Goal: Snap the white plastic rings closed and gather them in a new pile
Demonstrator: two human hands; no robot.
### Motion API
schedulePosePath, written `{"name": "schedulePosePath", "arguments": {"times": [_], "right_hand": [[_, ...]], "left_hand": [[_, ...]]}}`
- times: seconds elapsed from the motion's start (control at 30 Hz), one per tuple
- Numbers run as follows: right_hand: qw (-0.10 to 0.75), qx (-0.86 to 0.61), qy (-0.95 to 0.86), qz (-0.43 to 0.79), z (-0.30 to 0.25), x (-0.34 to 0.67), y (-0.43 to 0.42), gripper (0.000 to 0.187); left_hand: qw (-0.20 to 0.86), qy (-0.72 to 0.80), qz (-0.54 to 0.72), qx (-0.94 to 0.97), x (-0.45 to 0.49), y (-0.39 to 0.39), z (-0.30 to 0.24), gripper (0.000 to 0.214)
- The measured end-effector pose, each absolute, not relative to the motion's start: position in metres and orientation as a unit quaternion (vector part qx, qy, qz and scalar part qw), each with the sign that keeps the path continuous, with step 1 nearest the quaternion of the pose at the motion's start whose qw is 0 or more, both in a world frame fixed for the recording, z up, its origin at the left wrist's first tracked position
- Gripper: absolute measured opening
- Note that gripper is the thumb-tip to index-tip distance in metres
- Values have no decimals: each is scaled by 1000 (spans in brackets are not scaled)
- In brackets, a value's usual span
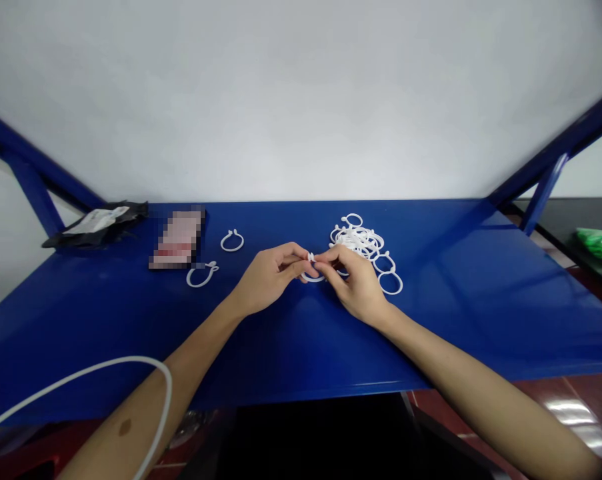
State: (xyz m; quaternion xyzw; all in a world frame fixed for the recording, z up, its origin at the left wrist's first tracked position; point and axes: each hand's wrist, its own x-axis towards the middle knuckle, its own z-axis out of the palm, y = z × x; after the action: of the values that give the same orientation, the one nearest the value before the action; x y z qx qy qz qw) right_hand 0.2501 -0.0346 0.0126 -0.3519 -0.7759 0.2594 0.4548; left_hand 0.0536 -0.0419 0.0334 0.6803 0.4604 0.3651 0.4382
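A white plastic curtain ring (313, 279) is pinched at its top ends between both hands, just above the blue tabletop. My left hand (273, 273) grips it from the left and my right hand (353, 280) from the right, fingertips nearly meeting. Partly behind my right hand lies a pile of similar white rings (363, 240), several of them overlapping. Left of my hands, one separate ring (232, 241) lies with a small gap between its knobbed ends. Nearer to me, another ring (199, 275) lies with its ends beside each other.
The blue table (291, 353) stands against a white wall. A phone-like blurred object (178, 239) and a black plastic package (98, 223) with a white label lie at the left. A white cable (131, 360) loops over my left forearm. Blue braces rise at both sides; a green packet (601, 245) is far right.
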Motion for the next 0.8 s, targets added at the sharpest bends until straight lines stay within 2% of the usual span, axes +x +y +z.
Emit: {"name": "schedulePosePath", "arguments": {"times": [0.3,0.5,0.67,0.8], "right_hand": [[433,-304,-823,205,10,255,-37,15],[429,-294,-830,202,9,253,-39,19],[399,-324,-838,183,9,251,-33,15],[379,-401,-829,91,13,261,-16,15]], "left_hand": [[204,479,346,780,61,-48,22,11],[148,470,313,812,55,-46,13,16],[92,486,256,830,48,-36,15,13],[-77,598,226,766,24,-22,13,30]]}}
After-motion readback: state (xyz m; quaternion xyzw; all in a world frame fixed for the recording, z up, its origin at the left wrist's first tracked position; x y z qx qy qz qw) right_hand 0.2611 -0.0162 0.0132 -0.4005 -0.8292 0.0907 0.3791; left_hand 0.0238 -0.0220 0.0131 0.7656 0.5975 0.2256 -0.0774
